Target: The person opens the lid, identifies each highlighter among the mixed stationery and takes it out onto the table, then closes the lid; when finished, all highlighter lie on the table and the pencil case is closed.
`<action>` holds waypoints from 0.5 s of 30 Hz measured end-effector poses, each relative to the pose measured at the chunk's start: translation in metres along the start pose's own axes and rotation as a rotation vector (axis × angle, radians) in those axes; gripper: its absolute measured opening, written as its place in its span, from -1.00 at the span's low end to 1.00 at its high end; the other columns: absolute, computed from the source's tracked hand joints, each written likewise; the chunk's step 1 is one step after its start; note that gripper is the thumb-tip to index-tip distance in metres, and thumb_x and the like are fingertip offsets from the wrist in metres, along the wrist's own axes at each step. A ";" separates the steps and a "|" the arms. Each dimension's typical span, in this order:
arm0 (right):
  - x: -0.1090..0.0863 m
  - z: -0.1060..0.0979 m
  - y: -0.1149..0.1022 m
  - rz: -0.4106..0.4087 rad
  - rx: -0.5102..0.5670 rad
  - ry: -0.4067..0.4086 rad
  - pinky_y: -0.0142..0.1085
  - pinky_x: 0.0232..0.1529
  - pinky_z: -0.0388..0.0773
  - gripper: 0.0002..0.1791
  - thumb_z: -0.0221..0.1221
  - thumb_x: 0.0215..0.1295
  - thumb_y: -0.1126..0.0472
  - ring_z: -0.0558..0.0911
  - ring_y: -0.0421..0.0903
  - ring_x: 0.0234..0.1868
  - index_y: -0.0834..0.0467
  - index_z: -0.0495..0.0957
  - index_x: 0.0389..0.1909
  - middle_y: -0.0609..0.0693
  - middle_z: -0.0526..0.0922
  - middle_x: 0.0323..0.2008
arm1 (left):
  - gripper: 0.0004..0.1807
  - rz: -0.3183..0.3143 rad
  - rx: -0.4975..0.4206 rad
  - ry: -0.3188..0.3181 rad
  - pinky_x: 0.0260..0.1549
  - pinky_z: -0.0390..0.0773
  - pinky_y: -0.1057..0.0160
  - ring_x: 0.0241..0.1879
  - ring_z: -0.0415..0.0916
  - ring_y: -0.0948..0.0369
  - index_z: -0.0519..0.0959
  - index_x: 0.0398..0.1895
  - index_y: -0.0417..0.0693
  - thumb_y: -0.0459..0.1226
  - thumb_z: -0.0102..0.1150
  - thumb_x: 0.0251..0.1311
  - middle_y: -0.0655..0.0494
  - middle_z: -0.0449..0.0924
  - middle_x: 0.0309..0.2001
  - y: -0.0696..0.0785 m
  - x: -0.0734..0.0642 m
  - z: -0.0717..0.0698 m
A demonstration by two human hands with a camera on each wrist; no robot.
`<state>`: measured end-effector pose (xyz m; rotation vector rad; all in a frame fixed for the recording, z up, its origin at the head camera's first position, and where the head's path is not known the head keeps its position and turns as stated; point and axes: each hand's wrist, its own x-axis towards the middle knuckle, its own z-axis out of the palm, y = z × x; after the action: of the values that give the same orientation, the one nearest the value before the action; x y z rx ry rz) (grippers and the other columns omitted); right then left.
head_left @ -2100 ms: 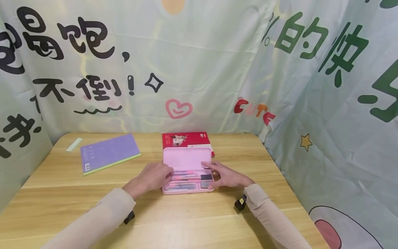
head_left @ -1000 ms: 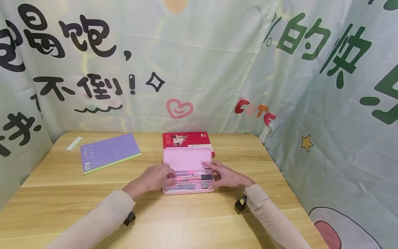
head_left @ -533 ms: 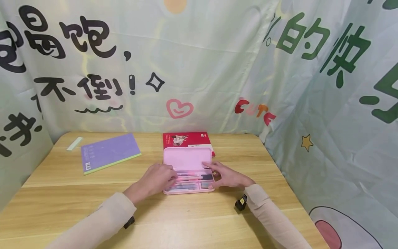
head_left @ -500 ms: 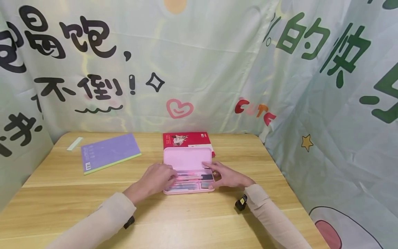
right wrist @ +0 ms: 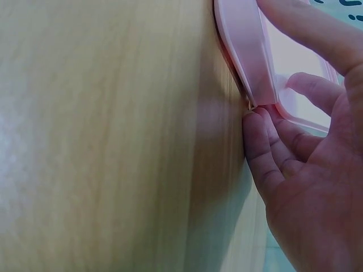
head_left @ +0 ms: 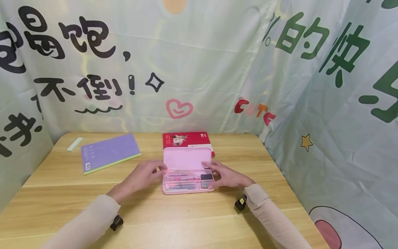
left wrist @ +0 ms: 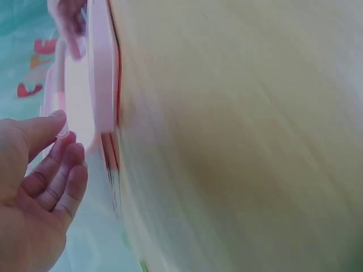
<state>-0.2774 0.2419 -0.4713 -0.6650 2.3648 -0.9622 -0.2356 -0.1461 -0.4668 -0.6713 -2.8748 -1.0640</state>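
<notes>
A pink pencil case (head_left: 187,158) stands on the table with its lid raised. Several pens (head_left: 181,186) lie in its compartments, and a dark block (head_left: 206,177) sits at the right. At the case's left edge is my left hand (head_left: 141,178); its thumb and index tips come close together, with nothing clearly held between them in the left wrist view. My right hand (head_left: 228,175) holds the case's right end. Its thumb is at the front, its index finger touches the inside of the lid, and the other fingers bend against the end wall (right wrist: 252,56).
Behind the case lies a red book (head_left: 202,138), partly covered by the lid. A purple notebook (head_left: 110,152) lies at the back left, beside a pale strip (head_left: 74,144). A printed curtain (head_left: 202,69) hangs behind the wooden table (head_left: 192,221).
My left hand has drawn out of the case towards the left, uncovering the left ends of the pens. My right hand keeps its place on the case.
</notes>
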 end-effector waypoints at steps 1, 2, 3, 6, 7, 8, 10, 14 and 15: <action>0.000 0.000 0.001 -0.001 0.001 0.002 0.10 0.49 0.44 0.10 0.54 0.28 -0.08 0.44 0.10 0.38 -0.33 0.13 0.74 0.08 0.32 0.47 | -0.86 -0.006 -0.002 0.012 -0.19 0.60 0.27 -0.22 0.54 0.27 0.80 0.02 0.13 -0.23 0.40 0.48 0.26 0.75 -0.13 -0.003 -0.002 -0.004; 0.000 0.000 0.001 -0.002 0.001 0.003 0.10 0.48 0.45 0.10 0.54 0.28 -0.08 0.45 0.10 0.38 -0.33 0.13 0.74 0.08 0.32 0.47 | -0.85 -0.003 0.003 0.025 -0.17 0.61 0.25 -0.21 0.55 0.27 0.80 0.02 0.12 -0.23 0.40 0.48 0.25 0.76 -0.12 -0.006 -0.004 -0.008; 0.000 0.000 0.001 -0.001 -0.001 0.005 0.10 0.48 0.45 0.10 0.54 0.29 -0.07 0.45 0.10 0.38 -0.33 0.13 0.74 0.08 0.31 0.47 | -0.85 -0.005 0.011 0.039 -0.16 0.62 0.23 -0.21 0.56 0.26 0.80 0.03 0.12 -0.23 0.39 0.48 0.24 0.77 -0.11 -0.009 -0.005 -0.012; 0.001 0.000 0.001 -0.006 -0.007 0.005 0.10 0.49 0.45 0.09 0.54 0.29 -0.07 0.45 0.10 0.38 -0.33 0.13 0.74 0.09 0.31 0.49 | -0.84 -0.015 0.025 0.075 -0.14 0.63 0.20 -0.19 0.58 0.25 0.81 0.05 0.08 -0.23 0.38 0.49 0.20 0.80 -0.09 -0.019 -0.011 -0.025; 0.001 0.000 0.002 -0.010 -0.010 0.005 0.11 0.49 0.45 0.10 0.54 0.29 -0.07 0.45 0.10 0.39 -0.32 0.13 0.74 0.09 0.31 0.49 | -0.84 -0.023 0.025 0.084 -0.16 0.62 0.19 -0.19 0.58 0.24 0.81 0.05 0.06 -0.24 0.37 0.49 0.18 0.79 -0.10 -0.022 -0.013 -0.030; 0.001 0.001 0.001 -0.013 -0.012 0.005 0.11 0.49 0.45 0.09 0.54 0.30 -0.07 0.45 0.10 0.39 -0.33 0.12 0.74 0.09 0.31 0.49 | -0.83 -0.032 0.026 0.089 -0.19 0.61 0.19 -0.21 0.58 0.24 0.80 0.05 0.05 -0.24 0.37 0.50 0.17 0.79 -0.11 -0.026 -0.015 -0.034; 0.001 0.001 0.001 -0.020 -0.018 0.004 0.11 0.50 0.45 0.09 0.54 0.30 -0.07 0.44 0.10 0.40 -0.32 0.12 0.74 0.08 0.32 0.48 | -0.84 -0.054 0.027 0.097 -0.23 0.58 0.21 -0.24 0.56 0.22 0.80 0.05 0.04 -0.24 0.36 0.51 0.16 0.78 -0.13 -0.033 -0.020 -0.042; 0.001 0.001 0.002 -0.024 -0.026 0.007 0.11 0.49 0.46 0.10 0.54 0.30 -0.06 0.45 0.10 0.39 -0.31 0.12 0.75 0.08 0.33 0.47 | -0.82 -0.084 0.038 0.105 -0.27 0.54 0.25 -0.26 0.53 0.22 0.79 0.08 0.03 -0.24 0.34 0.52 0.14 0.76 -0.14 -0.048 -0.028 -0.055; 0.001 0.001 0.002 -0.024 -0.026 0.006 0.10 0.48 0.46 0.10 0.54 0.30 -0.06 0.45 0.09 0.39 -0.31 0.12 0.75 0.08 0.33 0.47 | -0.82 -0.084 0.039 0.109 -0.28 0.54 0.26 -0.27 0.54 0.22 0.79 0.09 0.02 -0.24 0.34 0.52 0.13 0.76 -0.14 -0.051 -0.031 -0.058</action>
<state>-0.2782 0.2421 -0.4735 -0.7022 2.3837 -0.9468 -0.2361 -0.2287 -0.4585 -0.4790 -2.8444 -1.0166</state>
